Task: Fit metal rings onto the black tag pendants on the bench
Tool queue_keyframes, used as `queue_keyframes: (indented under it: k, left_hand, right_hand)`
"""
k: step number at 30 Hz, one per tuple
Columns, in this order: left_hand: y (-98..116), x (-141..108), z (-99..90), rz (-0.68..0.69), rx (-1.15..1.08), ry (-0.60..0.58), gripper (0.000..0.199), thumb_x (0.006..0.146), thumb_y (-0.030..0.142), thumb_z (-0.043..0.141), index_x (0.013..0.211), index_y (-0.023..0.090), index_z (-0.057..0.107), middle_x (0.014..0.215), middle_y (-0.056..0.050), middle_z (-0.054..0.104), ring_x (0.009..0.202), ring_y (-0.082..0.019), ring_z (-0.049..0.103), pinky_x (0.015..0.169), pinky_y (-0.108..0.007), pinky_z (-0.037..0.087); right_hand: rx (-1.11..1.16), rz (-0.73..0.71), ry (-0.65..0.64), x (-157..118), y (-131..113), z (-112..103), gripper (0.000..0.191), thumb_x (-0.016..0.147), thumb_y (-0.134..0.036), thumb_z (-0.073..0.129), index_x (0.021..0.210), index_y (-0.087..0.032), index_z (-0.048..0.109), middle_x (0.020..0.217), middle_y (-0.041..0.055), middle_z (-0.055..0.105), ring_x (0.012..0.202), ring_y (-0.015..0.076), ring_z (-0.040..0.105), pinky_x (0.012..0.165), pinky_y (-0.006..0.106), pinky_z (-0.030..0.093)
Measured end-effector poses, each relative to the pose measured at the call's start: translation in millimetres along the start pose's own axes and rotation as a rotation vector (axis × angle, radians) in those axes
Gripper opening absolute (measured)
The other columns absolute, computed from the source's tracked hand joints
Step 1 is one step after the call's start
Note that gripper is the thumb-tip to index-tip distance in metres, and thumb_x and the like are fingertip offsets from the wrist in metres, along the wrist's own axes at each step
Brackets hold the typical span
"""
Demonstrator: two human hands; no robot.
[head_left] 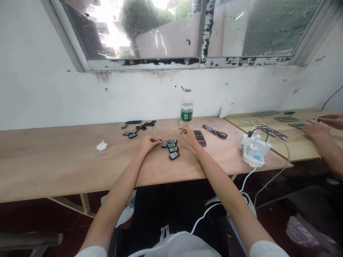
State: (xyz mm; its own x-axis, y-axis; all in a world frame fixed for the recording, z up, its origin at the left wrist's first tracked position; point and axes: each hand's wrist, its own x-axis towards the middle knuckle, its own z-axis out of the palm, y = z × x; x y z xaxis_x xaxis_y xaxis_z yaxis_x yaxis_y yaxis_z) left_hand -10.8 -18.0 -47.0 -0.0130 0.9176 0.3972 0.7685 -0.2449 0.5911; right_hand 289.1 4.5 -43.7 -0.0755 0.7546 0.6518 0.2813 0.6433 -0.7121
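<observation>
The person wears a white shirt (175, 247) with short sleeves. The left sleeve (91, 252) shows at the bottom left of the frame, and the right sleeve (268, 250) at the bottom right. The left hand (148, 144) and right hand (188, 136) are bare.

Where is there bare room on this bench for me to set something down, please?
Bare wood lies between the tissue and the left hand, and between the right hand and the white charger. It is crowded around the black devices by the hands, and from the bottle to the candy bar.
</observation>
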Motion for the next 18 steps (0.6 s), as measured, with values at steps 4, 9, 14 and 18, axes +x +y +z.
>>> queue_keyframes:
  k: [4,9,14,18]
  left_hand:
    - [3.9,-1.5,-8.4,0.013,-0.047,0.095,0.05,0.096,0.069,0.068,0.09,0.022,0.083,0.071,-0.007,0.079,0.069,-0.027,0.073,0.062,-0.033,0.046]
    - [1.9,-0.9,-11.2,0.003,-0.073,0.119,0.059,0.106,0.067,0.05,0.076,0.024,0.076,0.061,-0.005,0.074,0.066,-0.027,0.072,0.063,-0.033,0.046]
    - [-2.3,2.2,-7.2,0.008,-0.13,0.178,0.06,0.107,0.062,0.049,0.069,0.023,0.075,0.061,-0.006,0.075,0.064,-0.026,0.072,0.062,-0.032,0.048]
    - [-5.6,2.0,-8.5,0.103,-0.066,0.121,0.049,0.1,0.056,0.062,0.067,0.022,0.078,0.065,-0.006,0.077,0.061,-0.024,0.07,0.057,-0.031,0.044]
  right_hand:
    - [0.0,0.004,0.121,5.6,1.8,-3.7,0.032,0.098,-0.044,0.057,0.105,-0.022,0.079,0.115,0.0121,0.073,0.097,0.0257,0.07,0.088,0.04,0.061]
    - [-0.111,0.095,0.363,51.7,12.9,-20.3,0.058,0.093,-0.05,0.068,0.142,-0.019,0.062,0.135,0.0181,0.066,0.122,0.0317,0.065,0.104,0.046,0.058]
    - [-0.207,0.274,0.401,114.5,26.4,-33.9,0.137,0.056,-0.055,0.102,0.166,-0.012,0.032,0.166,0.0317,0.042,0.156,0.0472,0.041,0.127,0.061,0.04]
    - [-0.051,0.374,0.295,131.9,40.8,-30.6,0.129,0.055,-0.047,0.103,0.162,-0.016,0.039,0.15,0.0261,0.064,0.139,0.0433,0.061,0.12,0.06,0.049]
